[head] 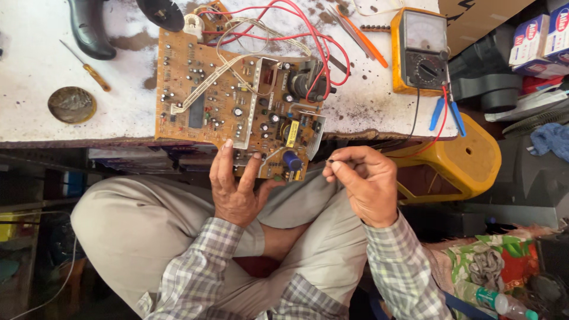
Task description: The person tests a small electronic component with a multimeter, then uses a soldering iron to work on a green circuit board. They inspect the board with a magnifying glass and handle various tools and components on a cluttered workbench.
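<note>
Under the left hand (234, 189), a tan circuit board (237, 101); densely populated.

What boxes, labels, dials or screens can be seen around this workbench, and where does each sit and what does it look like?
Analog multimeter: right part of the bench, orange case, pale needle dial, black knob.
Small cartons: far right, side by side, white with blue and red printing.
Cardboard box: top right behind the meter, plain brown.
Yellow label: on the brown circuit board that the left hand steadies, narrow rectangle.
</note>
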The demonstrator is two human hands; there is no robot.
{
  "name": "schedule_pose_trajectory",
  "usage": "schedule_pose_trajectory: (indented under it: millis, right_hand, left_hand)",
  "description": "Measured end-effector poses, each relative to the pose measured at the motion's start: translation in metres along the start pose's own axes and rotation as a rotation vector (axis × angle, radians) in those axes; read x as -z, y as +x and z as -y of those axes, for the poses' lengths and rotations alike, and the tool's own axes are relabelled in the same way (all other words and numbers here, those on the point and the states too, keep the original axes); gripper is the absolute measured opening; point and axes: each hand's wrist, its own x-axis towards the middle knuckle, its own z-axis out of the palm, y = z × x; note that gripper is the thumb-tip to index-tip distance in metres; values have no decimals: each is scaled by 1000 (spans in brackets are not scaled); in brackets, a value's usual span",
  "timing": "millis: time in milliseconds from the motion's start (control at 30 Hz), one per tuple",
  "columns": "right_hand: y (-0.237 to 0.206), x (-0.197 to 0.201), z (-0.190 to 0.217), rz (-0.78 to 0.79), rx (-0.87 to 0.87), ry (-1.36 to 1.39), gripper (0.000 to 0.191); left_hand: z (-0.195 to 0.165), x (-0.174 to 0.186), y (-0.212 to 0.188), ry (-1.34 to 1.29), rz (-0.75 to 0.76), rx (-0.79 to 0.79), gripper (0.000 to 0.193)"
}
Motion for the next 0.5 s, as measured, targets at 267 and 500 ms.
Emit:
schedule_pose_trajectory:
  millis: [267,500]
  right_hand:
    - [6,-7,-4,-13,-25,-45,16]
    - [12,-21,7,-34,-39,-238,14]
  left_hand:
    - [0,4,4,-9,2,3,79]
    - [2,9,6,-23,11,6,78]
